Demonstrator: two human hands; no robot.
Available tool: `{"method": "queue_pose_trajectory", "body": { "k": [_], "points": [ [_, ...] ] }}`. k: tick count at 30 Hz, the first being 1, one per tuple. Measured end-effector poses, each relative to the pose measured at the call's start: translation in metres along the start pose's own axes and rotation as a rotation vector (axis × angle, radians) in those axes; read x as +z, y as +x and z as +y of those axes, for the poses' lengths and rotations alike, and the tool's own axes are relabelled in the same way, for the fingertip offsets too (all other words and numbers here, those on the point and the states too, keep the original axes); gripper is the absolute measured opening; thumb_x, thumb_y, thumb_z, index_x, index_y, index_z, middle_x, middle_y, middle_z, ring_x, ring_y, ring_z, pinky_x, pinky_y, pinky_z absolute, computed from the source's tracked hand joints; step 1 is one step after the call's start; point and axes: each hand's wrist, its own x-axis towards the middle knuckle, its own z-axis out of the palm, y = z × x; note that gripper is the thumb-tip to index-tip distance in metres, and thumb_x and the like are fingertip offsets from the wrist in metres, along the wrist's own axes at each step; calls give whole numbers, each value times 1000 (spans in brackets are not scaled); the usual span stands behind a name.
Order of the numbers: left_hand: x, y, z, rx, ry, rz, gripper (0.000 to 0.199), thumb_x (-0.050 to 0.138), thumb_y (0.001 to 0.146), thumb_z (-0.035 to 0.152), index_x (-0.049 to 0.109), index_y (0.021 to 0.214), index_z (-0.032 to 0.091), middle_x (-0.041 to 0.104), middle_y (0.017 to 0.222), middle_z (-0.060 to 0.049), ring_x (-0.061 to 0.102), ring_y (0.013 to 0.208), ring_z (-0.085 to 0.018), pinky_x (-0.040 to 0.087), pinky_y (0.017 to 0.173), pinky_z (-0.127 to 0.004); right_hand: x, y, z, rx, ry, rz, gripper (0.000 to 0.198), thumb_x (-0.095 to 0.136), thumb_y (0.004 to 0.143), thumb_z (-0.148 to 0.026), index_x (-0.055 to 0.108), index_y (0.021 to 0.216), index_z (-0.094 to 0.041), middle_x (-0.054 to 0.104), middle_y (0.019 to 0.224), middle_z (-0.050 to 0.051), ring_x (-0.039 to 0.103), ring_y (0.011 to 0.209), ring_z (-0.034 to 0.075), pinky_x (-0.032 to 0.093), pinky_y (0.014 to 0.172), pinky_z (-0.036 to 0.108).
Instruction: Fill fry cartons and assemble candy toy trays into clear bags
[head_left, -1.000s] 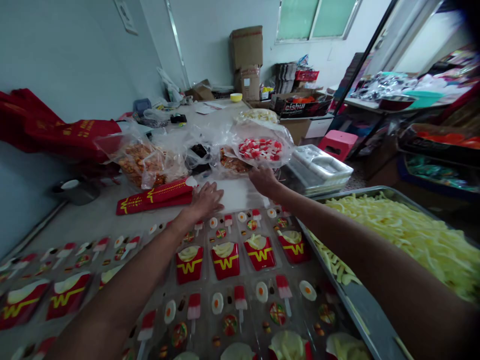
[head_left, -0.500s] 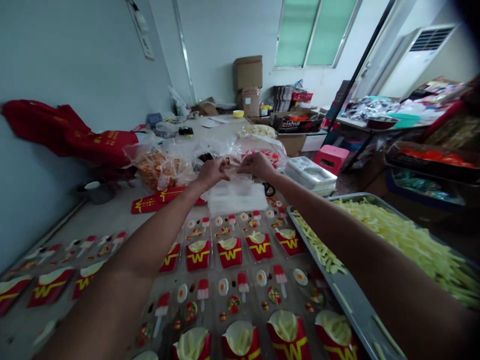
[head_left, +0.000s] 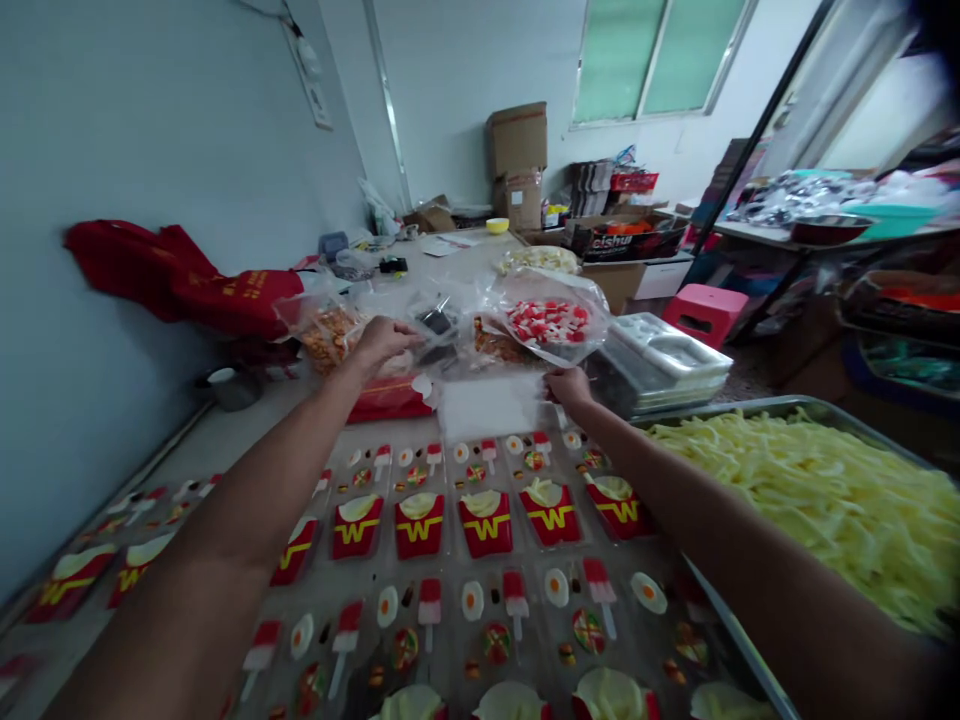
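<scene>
My left hand (head_left: 384, 345) reaches out with its fingers stretched over the clear bags, beside a bag of orange-brown pieces (head_left: 330, 335) and a bag of dark pieces (head_left: 439, 318). My right hand (head_left: 568, 388) has its fingers bent together at the right edge of a stack of thin white sheets (head_left: 491, 405); what they pinch is too small to make out. Behind the sheets lie a bag of red-and-white pieces (head_left: 551, 322) and a bag of brown pieces (head_left: 495, 345). Red flat packets (head_left: 390, 398) lie below my left hand.
Rows of clear trays cover the table, with red fries cartons (head_left: 484, 522), toy ice lollies (head_left: 515, 595) and fried eggs (head_left: 472, 600). A metal tray (head_left: 780, 402) of pale yellow fries stands at right. Clear plastic trays (head_left: 667, 360) are stacked beyond it, near a pink stool (head_left: 705, 312).
My hands were together over the white sheets and have moved apart, left hand toward the bags, right hand down to the sheets' edge. The view has turned slightly left.
</scene>
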Motion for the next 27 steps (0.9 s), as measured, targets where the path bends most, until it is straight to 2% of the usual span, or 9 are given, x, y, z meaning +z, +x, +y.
{"method": "queue_pose_trajectory", "body": {
  "k": [3, 6, 9, 12, 15, 17, 19, 22, 27],
  "points": [
    [-21, -19, 7, -157, -318, 46, 29, 91, 50, 23, 68, 64, 13, 60, 55, 2, 46, 49, -6, 33, 48, -18, -9, -4, 3, 18, -89, 41, 35, 62, 86, -42, 73, 96, -10, 70, 76, 10, 67, 69, 21, 50, 64, 29],
    [-34, -50, 20, -262, -485, 34, 34, 92, 48, 19, 61, 60, 13, 56, 51, 3, 42, 42, -5, 30, 42, -18, -19, -22, 5, -13, -187, 69, 46, 66, 80, -42, 71, 115, -13, 72, 102, 15, 67, 97, 30, 50, 79, 34],
    [-43, -94, 36, -283, -542, 38, 33, 91, 50, 15, 62, 64, 13, 60, 55, 2, 51, 45, -7, 38, 43, -18, -32, -48, 8, -77, -267, 40, 57, 73, 73, -43, 68, 123, -16, 65, 123, 18, 61, 114, 33, 47, 92, 39],
    [-50, -149, 48, -302, -582, 34, 30, 90, 52, 13, 66, 70, 13, 65, 61, -2, 57, 50, -10, 43, 45, -19, -49, -77, 8, -165, -297, -60, 47, 75, 73, -43, 74, 113, -19, 69, 115, 13, 64, 107, 29, 47, 91, 35],
    [-51, -210, 50, -369, -615, 6, 28, 89, 53, 11, 66, 69, 14, 64, 59, -1, 53, 45, -9, 39, 42, -18, -62, -109, 7, -246, -292, -164, 39, 74, 75, -45, 77, 105, -22, 74, 98, 8, 68, 92, 25, 49, 81, 31],
    [-49, -250, 45, -404, -615, -29, 31, 91, 51, 14, 63, 65, 15, 60, 56, 2, 49, 42, -7, 36, 40, -18, -68, -133, 8, -290, -277, -204, 39, 72, 77, -48, 77, 105, -22, 75, 98, 8, 68, 88, 24, 49, 78, 31],
    [-45, -290, 37, -416, -587, -60, 37, 93, 50, 20, 60, 63, 16, 58, 55, 3, 49, 44, -8, 37, 43, -19, -69, -158, 11, -333, -244, -247, 41, 70, 78, -50, 77, 107, -22, 75, 101, 8, 68, 88, 24, 49, 77, 31],
    [-38, -342, 28, -432, -486, -41, 43, 95, 48, 30, 57, 64, 17, 56, 55, 5, 48, 47, -8, 35, 45, -19, -66, -192, 17, -391, -200, -371, 46, 66, 79, -52, 76, 110, -19, 75, 97, 9, 67, 84, 23, 49, 74, 31],
    [-31, -403, 30, -395, -246, 15, 39, 92, 54, 31, 57, 63, 18, 53, 56, 6, 42, 49, -7, 29, 47, -19, -54, -230, 28, -434, -186, -496, 47, 66, 78, -57, 77, 104, -19, 75, 90, 7, 66, 80, 23, 47, 71, 31]
  ]
}}
